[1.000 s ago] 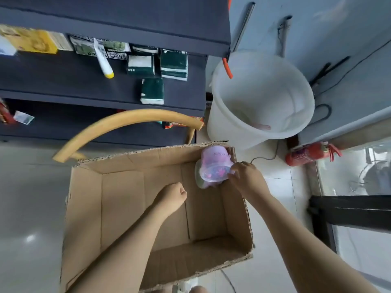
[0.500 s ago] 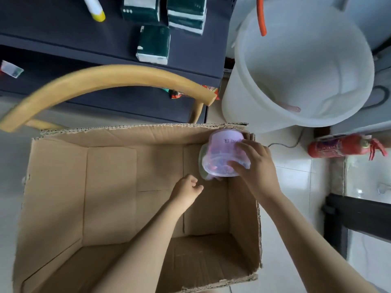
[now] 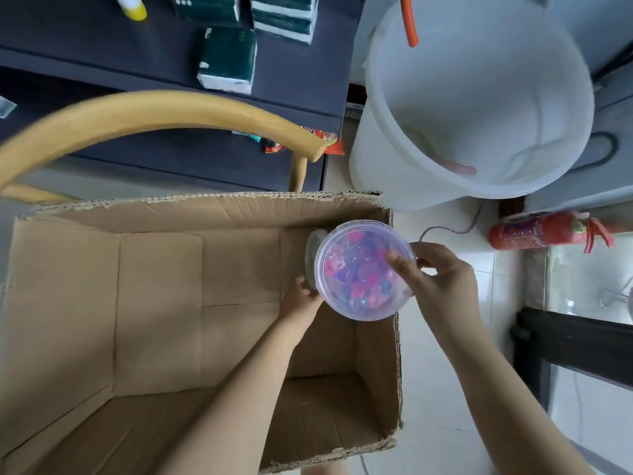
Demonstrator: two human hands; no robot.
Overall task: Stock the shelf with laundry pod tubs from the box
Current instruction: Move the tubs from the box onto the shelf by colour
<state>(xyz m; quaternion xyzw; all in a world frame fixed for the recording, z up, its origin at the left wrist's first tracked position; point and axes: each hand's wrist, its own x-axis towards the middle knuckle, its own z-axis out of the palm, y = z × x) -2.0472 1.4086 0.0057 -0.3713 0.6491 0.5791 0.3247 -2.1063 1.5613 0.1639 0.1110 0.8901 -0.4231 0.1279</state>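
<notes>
Probably light, stiff plastic tub (image 3: 359, 272), lid likely slick; right grip (image 3: 442, 286) pinches rim, centre-right of frame — sensible hold. Left grip (image 3: 299, 298) at tub's lower-left edge — closure unclear.

Open-topped box (image 3: 205, 214), chair back (image 3: 154, 108) fronting shelf (image 3: 102, 53)
</notes>
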